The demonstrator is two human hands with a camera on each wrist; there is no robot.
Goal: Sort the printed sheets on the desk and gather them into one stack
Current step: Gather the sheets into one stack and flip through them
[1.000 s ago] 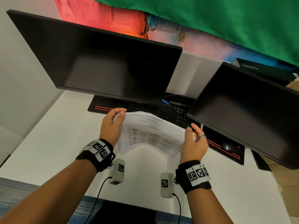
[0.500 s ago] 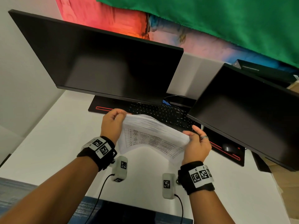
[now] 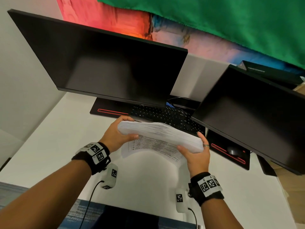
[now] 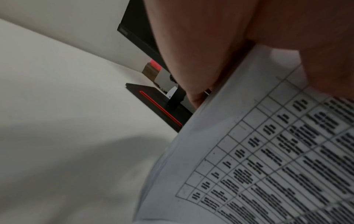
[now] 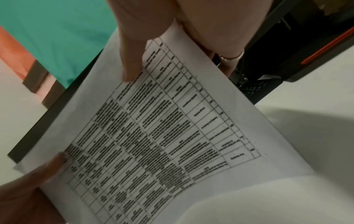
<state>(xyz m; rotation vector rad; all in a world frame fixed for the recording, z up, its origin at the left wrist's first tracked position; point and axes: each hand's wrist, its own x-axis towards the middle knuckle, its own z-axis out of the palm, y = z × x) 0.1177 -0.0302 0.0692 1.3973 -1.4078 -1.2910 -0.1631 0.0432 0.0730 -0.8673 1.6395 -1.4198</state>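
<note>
A thick stack of printed sheets is held in the air above the white desk, in front of the keyboard. My left hand grips its left end, thumb on the near side and fingers behind. My right hand grips the right end the same way. The sheet facing me hangs down and shows a printed table. In the left wrist view the same sheets fill the right side under my palm. How many sheets lie in the stack cannot be told.
Two dark monitors hang over the back of the desk. A black keyboard on a black mat with red trim lies under them, with a mouse at the right.
The sheets have been lifted and turned so their top edge faces me. Both hands rose slightly and shifted their hold on the two ends.
</note>
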